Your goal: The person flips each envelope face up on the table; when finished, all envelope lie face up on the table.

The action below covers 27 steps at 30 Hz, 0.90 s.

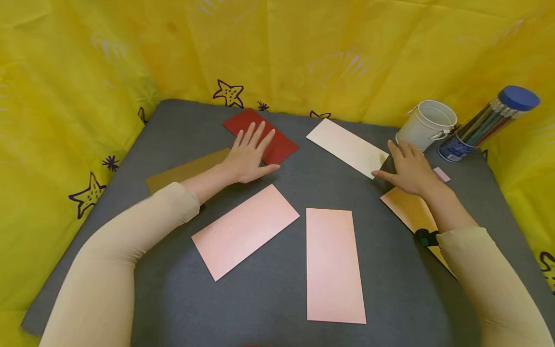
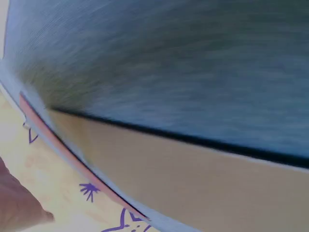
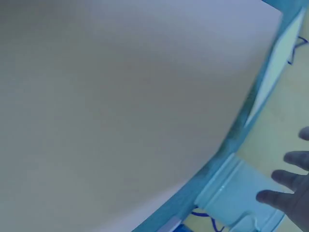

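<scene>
Grey felt-looking mat (image 1: 260, 308) covers the table, boxed in on three sides by yellow plastic sheeting (image 1: 65, 72) printed with purple starfish doodles. Left hand (image 1: 249, 154) lies flat with fingers spread on the dark red sheet (image 1: 282, 144) at the far side, right hand (image 1: 409, 168) is flat and open too, thumb at the corner of the cream sheet (image 1: 347, 144) and wrist over a tan sheet (image 1: 409, 209). Two pink sheets (image 1: 331, 262) sit nearer the person, a brown sheet (image 1: 186, 169) under the left forearm, plus a white bucket (image 1: 427, 124) and a tube of pencils (image 1: 487, 123) far right.
</scene>
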Available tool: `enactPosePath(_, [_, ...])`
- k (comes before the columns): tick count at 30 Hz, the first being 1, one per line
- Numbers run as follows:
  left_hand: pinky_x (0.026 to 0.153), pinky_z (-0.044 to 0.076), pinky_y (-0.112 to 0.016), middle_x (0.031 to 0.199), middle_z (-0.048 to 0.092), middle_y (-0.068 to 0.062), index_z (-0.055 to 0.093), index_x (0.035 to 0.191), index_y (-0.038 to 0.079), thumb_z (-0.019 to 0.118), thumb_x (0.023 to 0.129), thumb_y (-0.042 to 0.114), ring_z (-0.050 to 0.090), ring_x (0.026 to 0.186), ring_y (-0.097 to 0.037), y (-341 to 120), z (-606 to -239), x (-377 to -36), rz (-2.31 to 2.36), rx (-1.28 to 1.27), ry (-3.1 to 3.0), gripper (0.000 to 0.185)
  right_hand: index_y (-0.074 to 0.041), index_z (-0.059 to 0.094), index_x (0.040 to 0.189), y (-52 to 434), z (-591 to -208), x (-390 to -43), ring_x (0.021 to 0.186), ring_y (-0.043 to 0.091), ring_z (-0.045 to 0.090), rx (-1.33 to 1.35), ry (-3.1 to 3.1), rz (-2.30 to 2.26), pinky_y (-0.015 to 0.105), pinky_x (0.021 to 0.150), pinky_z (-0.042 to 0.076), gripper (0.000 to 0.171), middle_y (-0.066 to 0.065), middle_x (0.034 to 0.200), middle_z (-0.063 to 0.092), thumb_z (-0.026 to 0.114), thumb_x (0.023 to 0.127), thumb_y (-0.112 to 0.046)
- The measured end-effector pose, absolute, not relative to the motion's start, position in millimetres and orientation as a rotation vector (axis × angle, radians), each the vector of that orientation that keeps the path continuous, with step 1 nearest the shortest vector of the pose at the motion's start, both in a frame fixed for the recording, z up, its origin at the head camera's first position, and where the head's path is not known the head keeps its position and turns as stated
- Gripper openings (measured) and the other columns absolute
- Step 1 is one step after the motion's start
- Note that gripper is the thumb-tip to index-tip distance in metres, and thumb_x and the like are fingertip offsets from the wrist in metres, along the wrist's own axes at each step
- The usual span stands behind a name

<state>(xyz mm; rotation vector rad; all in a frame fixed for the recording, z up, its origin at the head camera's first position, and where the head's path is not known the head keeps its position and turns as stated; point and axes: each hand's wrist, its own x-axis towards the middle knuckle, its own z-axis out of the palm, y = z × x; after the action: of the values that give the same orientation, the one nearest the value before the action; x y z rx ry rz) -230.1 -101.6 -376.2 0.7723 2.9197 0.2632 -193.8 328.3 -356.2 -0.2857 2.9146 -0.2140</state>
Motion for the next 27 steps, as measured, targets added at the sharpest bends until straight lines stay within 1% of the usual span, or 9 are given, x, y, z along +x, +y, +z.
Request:
enactPosePath(2, [0.126,0.0,-0.057,0.168,-0.008,-0.011,-0.003,0.16,0.02,0.045,0.094,0.064,-0.011,0.156,-0.033,-93,-371,-236,0.343,0.811,2.919,0.093,0.001,0.01,0.157,329,-353,-199,0.141,0.063,0.013,-0.275,2.902,-0.265,0.076,0.112,0.015,0.105,0.036,0.16,0.008,0.054,0.09,-0.066])
enactPosePath(5, [0.128,0.004,-0.053,0.169,-0.002,-0.011,0.003,0.16,0.013,0.049,0.096,0.056,-0.003,0.157,-0.032,-78,-364,-247,0.506,0.824,2.892,0.09,0.007,0.019,0.154,328,-349,-208,0.139,0.063,0.019,-0.261,2.868,-0.346,0.075,0.112,0.018,0.101,0.039,0.156,0.017,0.058,0.09,-0.062])
enactPosePath(8, [0.128,0.009,-0.049,0.168,0.008,-0.012,0.011,0.159,0.008,0.054,0.097,0.048,0.006,0.157,-0.031,-63,-361,-258,0.704,0.754,2.834,0.085,0.008,0.028,0.15,326,-346,-217,0.138,0.059,0.024,-0.254,2.832,-0.397,0.072,0.113,0.02,0.095,0.039,0.151,0.027,0.062,0.09,-0.057])
enactPosePath(11, [0.128,0.016,-0.044,0.166,0.019,-0.011,0.019,0.158,0.007,0.058,0.097,0.04,0.016,0.156,-0.028,-46,-359,-266,0.928,0.623,2.74,0.08,0.01,0.033,0.147,326,-344,-225,0.136,0.055,0.029,-0.259,2.798,-0.4,0.068,0.114,0.024,0.091,0.038,0.147,0.035,0.064,0.09,-0.053])
enactPosePath(14, [0.125,0.027,-0.041,0.163,0.029,-0.008,0.025,0.156,0.009,0.058,0.097,0.037,0.027,0.152,-0.024,-31,-359,-275,1.127,0.497,2.631,0.073,0.012,0.035,0.144,327,-341,-232,0.133,0.054,0.034,-0.229,2.744,-0.421,0.067,0.112,0.028,0.089,0.039,0.143,0.039,0.068,0.088,-0.049])
enactPosePath(18, [0.119,0.036,-0.039,0.16,0.036,-0.004,0.033,0.153,0.012,0.055,0.099,0.039,0.035,0.148,-0.022,-14,-361,-286,1.267,0.386,2.53,0.065,0.014,0.037,0.14,328,-335,-243,0.127,0.052,0.04,-0.19,2.7,-0.421,0.064,0.108,0.034,0.089,0.04,0.138,0.042,0.072,0.086,-0.047])
enactPosePath(21, [0.118,0.038,-0.039,0.157,0.041,-0.005,0.038,0.151,0.011,0.055,0.1,0.037,0.038,0.146,-0.023,-5,-365,-294,1.321,0.331,2.511,0.059,0.014,0.038,0.139,326,-332,-251,0.125,0.051,0.043,-0.181,2.685,-0.409,0.062,0.107,0.036,0.091,0.039,0.137,0.043,0.074,0.084,-0.049])
enactPosePath(27, [0.116,0.04,-0.038,0.152,0.046,-0.01,0.045,0.145,0.006,0.057,0.099,0.029,0.043,0.141,-0.026,9,-377,-304,1.466,0.231,2.463,0.053,0.012,0.038,0.138,324,-336,-259,0.126,0.05,0.041,-0.149,2.645,-0.416,0.062,0.11,0.033,0.093,0.037,0.138,0.042,0.075,0.082,-0.051])
